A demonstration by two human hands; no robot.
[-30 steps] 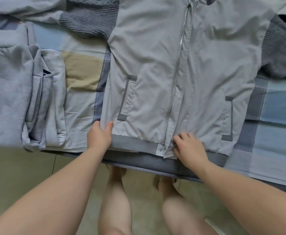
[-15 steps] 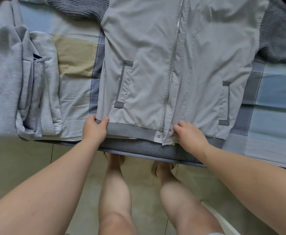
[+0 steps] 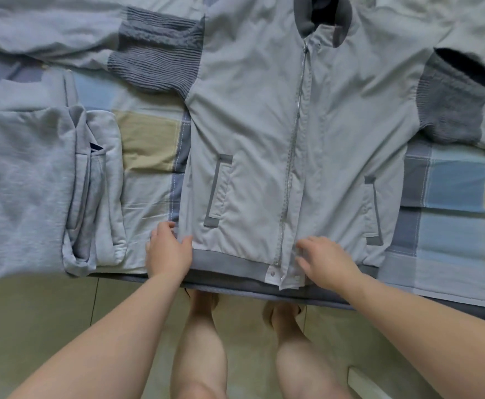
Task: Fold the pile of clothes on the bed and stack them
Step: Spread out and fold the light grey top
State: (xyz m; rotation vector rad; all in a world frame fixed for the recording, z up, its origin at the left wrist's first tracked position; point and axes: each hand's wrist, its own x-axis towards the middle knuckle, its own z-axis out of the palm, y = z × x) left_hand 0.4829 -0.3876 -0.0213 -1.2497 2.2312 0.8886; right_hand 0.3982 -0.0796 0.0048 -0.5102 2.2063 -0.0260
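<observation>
While the jacket (image 3: 264,139) lies flat and zipped, front up, on the checked sheet (image 3: 451,182) at the bed's near edge, your left hand (image 3: 168,251) pinches its lower left corner, thumb on top of the fabric. Your right hand (image 3: 326,262) is loose, fingers spread over the hem just beside the zip, slightly blurred. Folded grey clothes (image 3: 28,182) sit to the left, apart from it.

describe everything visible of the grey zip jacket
The jacket is light grey, woven-looking fabric, zipped shut, flat face up on the checked bed, hem at the near edge. Darker collar, hem band and ribbed cuffs, two trimmed slit pockets. The left hand pinches its hem corner; the right hand spreads open by the zip.
</observation>
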